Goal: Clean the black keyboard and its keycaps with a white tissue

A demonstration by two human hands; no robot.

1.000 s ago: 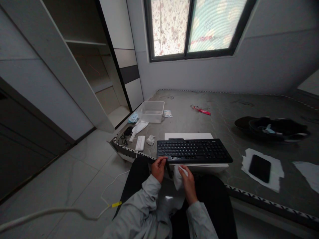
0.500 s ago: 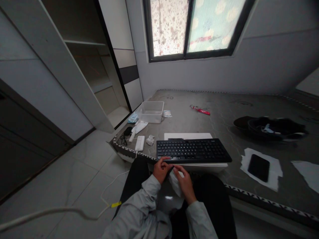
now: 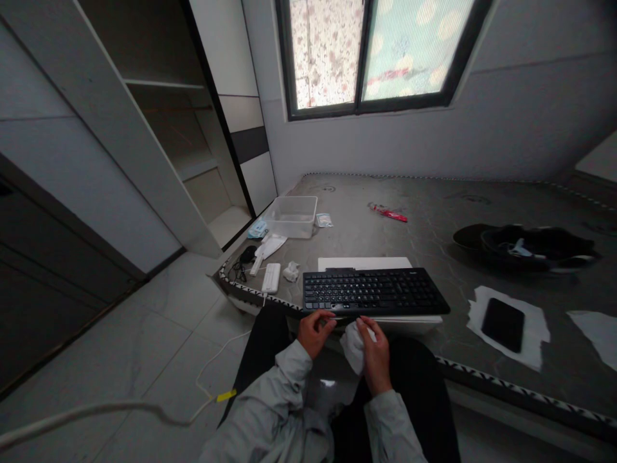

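My right hand [image 3: 376,354] is closed on a crumpled white wipe [image 3: 353,347], which hangs down from the fingers on their left side. My left hand [image 3: 314,332] is just below the front edge of a black keyboard [image 3: 371,292], thumb and fingers curled together. Something thin and dark shows between the two hands, but it blends with the shadow and I cannot make out what it is. The keyboard lies keys up on a flat white box [image 3: 414,325] at the edge of the grey bed surface [image 3: 424,238].
Left of the keyboard are a white power bank [image 3: 271,278] with a cable, crumpled tissue [image 3: 291,271], a black mouse [image 3: 247,254] and a clear plastic bin [image 3: 292,218]. Rightward lie a phone [image 3: 503,325] on white cloth and a black cap [image 3: 535,247]. A red-handled item [image 3: 389,213] lies behind.
My hands have moved apart: the right one has shifted right with the white wipe, and the left one has dropped slightly lower. The keyboard stays in place.
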